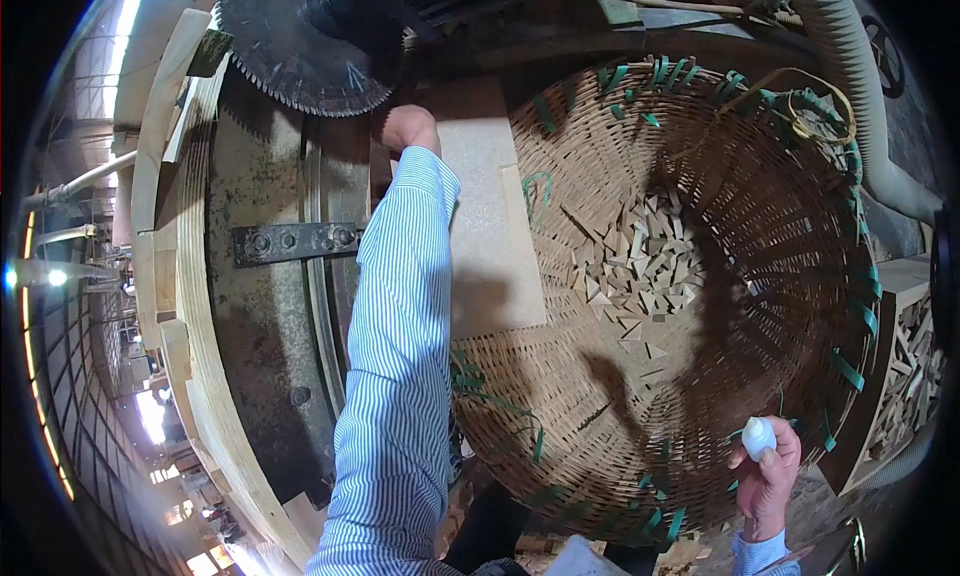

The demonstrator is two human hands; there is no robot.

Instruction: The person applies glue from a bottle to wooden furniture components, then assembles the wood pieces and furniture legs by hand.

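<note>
**Board at the saw blade**

Board lies flat beside the saw blade, partly over the woven basket. My left hand presses its far edge near the blade, grip unclear. My right hand clenches a small white object at the basket's near rim.

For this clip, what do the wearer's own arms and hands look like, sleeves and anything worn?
Both arms wear a long-sleeved shirt with fine blue and white stripes and buttoned-style cuffs. The left sleeve shows along its full length; of the right sleeve only the cuff shows. The left hand and right hand are bare, without gloves.
</note>
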